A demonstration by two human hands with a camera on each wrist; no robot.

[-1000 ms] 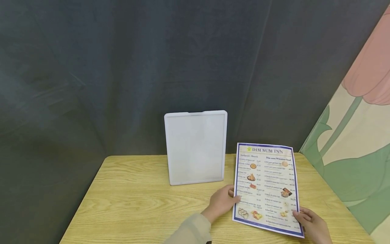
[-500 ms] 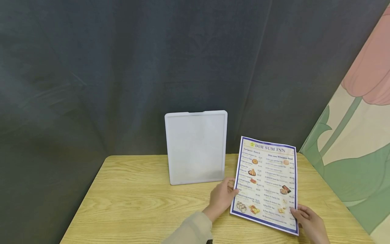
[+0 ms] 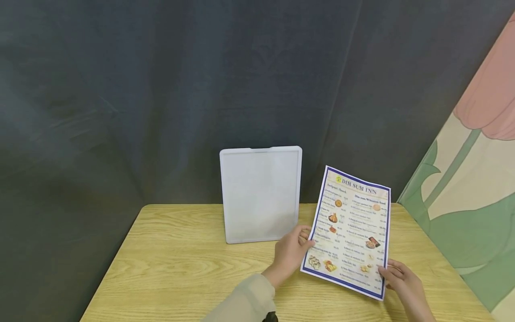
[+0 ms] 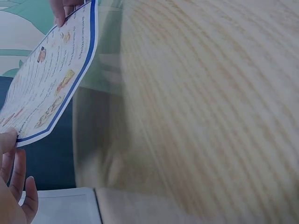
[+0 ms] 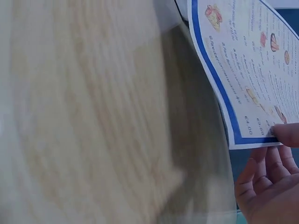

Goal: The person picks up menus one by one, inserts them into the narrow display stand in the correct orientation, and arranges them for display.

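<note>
A dark grey curtain (image 3: 161, 89) backs 1 light wooden table (image 3: 181, 268). On it stands 1 white frame (image 3: 260, 194). 2 hands, left hand (image 3: 290, 254) and right hand (image 3: 402, 279), pinch 1 menu sheet (image 3: 350, 230) by its edges, raised above the table's right side.

Light wooden table (image 3: 181, 264) with visible grain, filling the lower part of the head view and most of both wrist views. White rectangular board (image 3: 260, 194) standing upright near the far edge of the table, rounded corners, plain face turned toward the camera; lower corner also visible in the left wrist view. Dark grey curtain (image 3: 161, 98) hanging in loose folds behind the table, covering the whole background. Painted panel (image 3: 474, 179) at right, leaning at an angle, showing a pink tulip blossom, a green stem and broad green leaves on a cream ground.
</note>
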